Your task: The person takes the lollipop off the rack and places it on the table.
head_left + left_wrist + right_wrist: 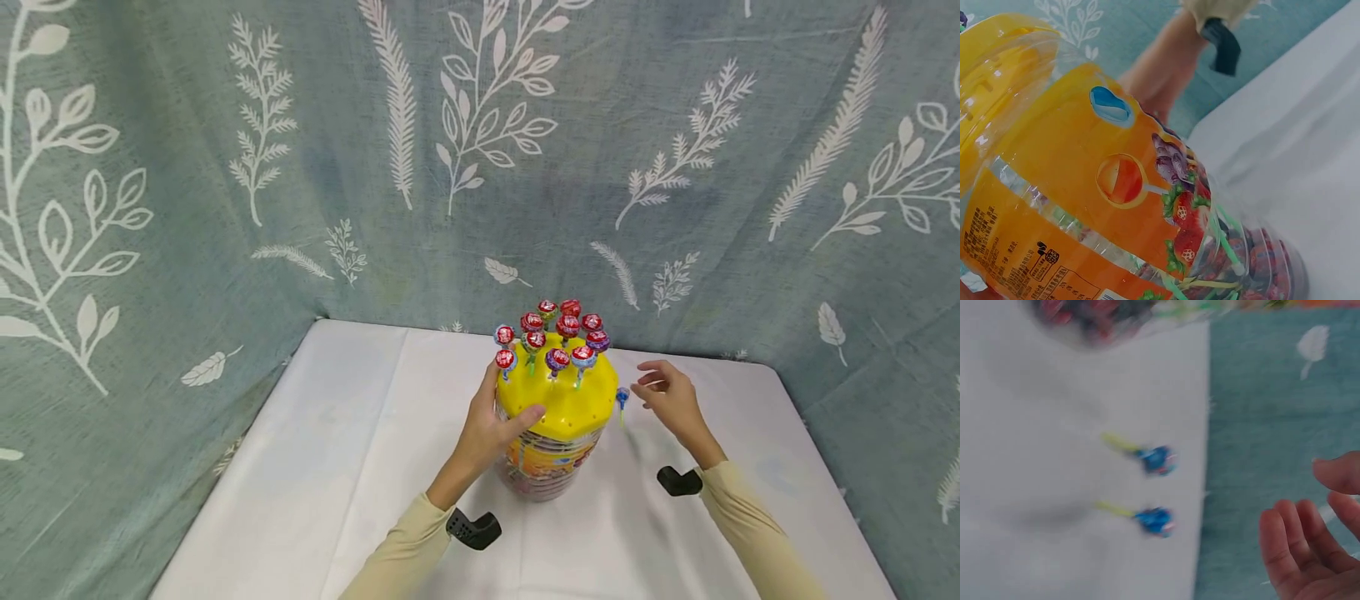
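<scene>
A clear plastic candy jar with a yellow lid and a printed orange label stands on the table. Several lollipops in red, blue and purple wrappers stick up from its lid. My left hand grips the jar at the lid, thumb over the front edge and fingers round the left side. Just right of the lid is a blue-wrapped lollipop, its stick pointing down. My right hand is beside it with loosely bent fingers and nothing held. Two blurred blue lollipop shapes appear apart from this hand in the right wrist view.
A white cloth covers the table. Grey-green leaf-patterned curtains hang along its back and sides. Wrapped candies show through the jar's lower wall. Each wrist wears a black device.
</scene>
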`<state>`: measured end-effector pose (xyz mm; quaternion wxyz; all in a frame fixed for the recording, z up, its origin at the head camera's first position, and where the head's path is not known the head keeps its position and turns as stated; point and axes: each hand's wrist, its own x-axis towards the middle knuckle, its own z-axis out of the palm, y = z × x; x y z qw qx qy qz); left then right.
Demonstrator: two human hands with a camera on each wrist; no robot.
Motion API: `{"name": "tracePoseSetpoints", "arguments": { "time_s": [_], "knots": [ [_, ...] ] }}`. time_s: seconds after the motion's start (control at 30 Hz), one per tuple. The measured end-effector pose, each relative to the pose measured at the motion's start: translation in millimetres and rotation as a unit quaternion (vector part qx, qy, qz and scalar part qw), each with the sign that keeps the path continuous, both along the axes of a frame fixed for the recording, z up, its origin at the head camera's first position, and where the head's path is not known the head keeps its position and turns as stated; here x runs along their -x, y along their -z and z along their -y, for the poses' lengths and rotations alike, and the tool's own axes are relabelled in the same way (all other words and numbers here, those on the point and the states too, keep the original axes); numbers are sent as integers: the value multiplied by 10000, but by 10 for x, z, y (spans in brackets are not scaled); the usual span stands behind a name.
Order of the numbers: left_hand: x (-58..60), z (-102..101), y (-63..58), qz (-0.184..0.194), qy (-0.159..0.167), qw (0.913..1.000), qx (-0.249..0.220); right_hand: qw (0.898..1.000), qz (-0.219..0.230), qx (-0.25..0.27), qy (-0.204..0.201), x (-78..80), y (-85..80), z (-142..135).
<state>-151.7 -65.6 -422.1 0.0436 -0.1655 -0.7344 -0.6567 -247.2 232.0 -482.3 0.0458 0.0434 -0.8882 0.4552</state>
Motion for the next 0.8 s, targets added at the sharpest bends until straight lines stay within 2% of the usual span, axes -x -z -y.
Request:
{"name": "tracePoseSetpoints", "arguments": {
  "time_s": [0.37, 0.8],
  "knots": [
    [3, -10, 34, -153, 20, 9999, -21, 9968, -683, 273, -327, -239, -533, 72],
    [-20, -2, 24, -248, -11, 9997, -3, 9841, -1254, 964, -803, -480, -935, 170]
  ]
}}
